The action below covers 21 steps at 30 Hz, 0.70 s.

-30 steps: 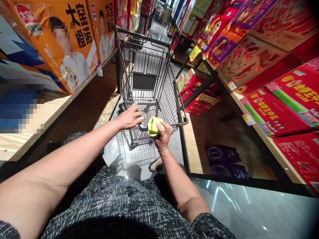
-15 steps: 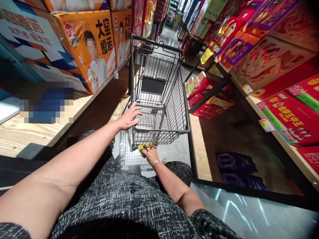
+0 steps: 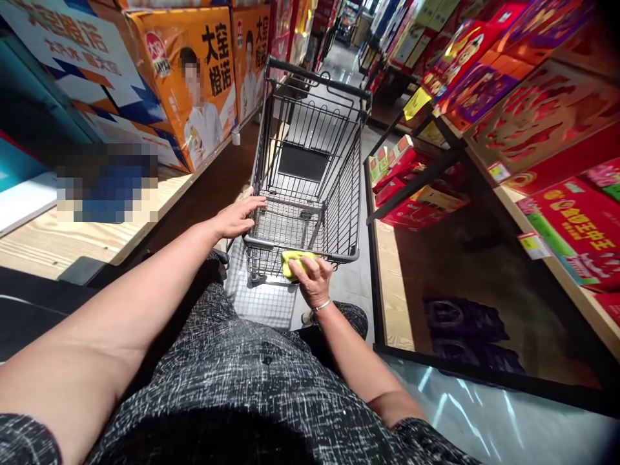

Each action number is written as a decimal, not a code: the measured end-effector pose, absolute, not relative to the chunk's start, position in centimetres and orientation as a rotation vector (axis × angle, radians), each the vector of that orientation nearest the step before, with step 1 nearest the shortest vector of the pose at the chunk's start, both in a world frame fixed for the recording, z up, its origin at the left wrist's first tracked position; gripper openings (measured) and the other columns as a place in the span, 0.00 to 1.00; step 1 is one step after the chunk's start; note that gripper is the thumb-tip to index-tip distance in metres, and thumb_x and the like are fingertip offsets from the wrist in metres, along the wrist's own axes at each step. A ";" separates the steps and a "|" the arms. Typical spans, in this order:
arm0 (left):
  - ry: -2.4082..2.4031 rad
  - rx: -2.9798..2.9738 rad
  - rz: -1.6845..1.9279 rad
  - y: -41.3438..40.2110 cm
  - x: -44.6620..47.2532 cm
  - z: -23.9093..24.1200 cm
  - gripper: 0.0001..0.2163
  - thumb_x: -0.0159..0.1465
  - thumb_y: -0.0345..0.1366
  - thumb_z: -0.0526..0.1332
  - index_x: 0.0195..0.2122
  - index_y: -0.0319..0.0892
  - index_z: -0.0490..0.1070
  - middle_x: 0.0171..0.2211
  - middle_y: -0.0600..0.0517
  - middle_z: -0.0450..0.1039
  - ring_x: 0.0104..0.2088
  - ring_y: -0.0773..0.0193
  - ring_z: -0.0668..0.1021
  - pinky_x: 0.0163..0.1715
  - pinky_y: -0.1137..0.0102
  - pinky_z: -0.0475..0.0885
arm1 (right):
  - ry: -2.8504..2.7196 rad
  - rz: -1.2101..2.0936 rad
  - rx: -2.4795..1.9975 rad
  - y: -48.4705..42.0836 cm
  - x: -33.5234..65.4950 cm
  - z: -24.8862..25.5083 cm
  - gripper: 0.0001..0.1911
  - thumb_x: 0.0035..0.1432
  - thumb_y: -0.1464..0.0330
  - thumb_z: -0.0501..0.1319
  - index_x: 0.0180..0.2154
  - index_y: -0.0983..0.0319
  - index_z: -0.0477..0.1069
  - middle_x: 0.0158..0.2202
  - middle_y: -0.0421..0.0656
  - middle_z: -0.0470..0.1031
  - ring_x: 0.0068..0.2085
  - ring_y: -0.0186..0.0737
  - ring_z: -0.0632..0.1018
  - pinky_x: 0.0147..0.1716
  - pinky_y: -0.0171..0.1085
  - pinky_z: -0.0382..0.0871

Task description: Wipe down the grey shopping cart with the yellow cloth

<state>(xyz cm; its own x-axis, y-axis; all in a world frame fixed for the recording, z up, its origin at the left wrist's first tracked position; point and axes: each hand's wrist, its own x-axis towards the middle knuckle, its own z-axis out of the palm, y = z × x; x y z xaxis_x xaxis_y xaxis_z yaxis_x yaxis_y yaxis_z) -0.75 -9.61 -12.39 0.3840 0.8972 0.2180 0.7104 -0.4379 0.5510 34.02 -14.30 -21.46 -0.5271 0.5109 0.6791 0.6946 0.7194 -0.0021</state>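
A dark wire shopping cart [image 3: 334, 194] stands in front of me, and nothing lies in its basket. My left hand [image 3: 238, 216] rests at the cart's near left corner, fingers stretched over the rim and apart. My right hand [image 3: 316, 274] is closed on a yellow cloth [image 3: 291, 263], which touches the near rim of the basket. Part of the cloth is hidden under my fingers.
Orange drink cartons [image 3: 194, 84] stand on a wooden shelf [image 3: 145, 223] at the left. Red gift boxes [image 3: 576, 226] fill the shelving at the right, with a low wooden platform [image 3: 394, 290] beside the cart. A tiled aisle runs ahead.
My right hand has lifted the yellow cloth from low on the cart's near end to its near rim. My left hand has shifted slightly left. The view has turned a little.
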 end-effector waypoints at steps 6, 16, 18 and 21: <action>1.588 2.213 0.598 -10.6 -1.6 -11.1 0.29 0.61 0.37 0.56 0.65 0.43 0.64 0.70 0.47 0.58 0.74 0.46 0.48 0.71 0.47 0.50 | -2.743 -0.013 -1.098 -17.5 32.1 -27.7 0.18 0.67 0.70 0.60 0.54 0.45 0.76 0.54 0.44 0.75 0.53 0.46 0.66 0.55 0.46 0.62; 1.915 2.179 0.615 -13.7 5.8 -7.9 0.26 0.63 0.30 0.55 0.64 0.43 0.65 0.67 0.44 0.63 0.73 0.44 0.54 0.71 0.38 0.38 | -2.309 -0.177 -0.943 -16.8 33.8 -20.4 0.21 0.65 0.71 0.62 0.55 0.43 0.76 0.57 0.42 0.72 0.58 0.49 0.63 0.56 0.47 0.65; 1.808 2.212 0.592 -14.5 8.5 -7.2 0.23 0.69 0.34 0.52 0.65 0.41 0.63 0.68 0.44 0.62 0.73 0.46 0.53 0.71 0.41 0.39 | -2.209 -0.228 -0.937 -16.4 35.2 -20.1 0.22 0.64 0.73 0.63 0.55 0.44 0.76 0.56 0.43 0.72 0.59 0.49 0.62 0.56 0.46 0.64; 1.679 2.241 0.473 -15.3 11.3 -7.1 0.24 0.72 0.40 0.52 0.67 0.38 0.61 0.68 0.42 0.61 0.73 0.47 0.53 0.72 0.47 0.47 | -2.278 -0.231 -1.068 -16.8 36.8 -22.3 0.22 0.62 0.76 0.62 0.51 0.46 0.79 0.53 0.44 0.74 0.54 0.48 0.64 0.52 0.45 0.64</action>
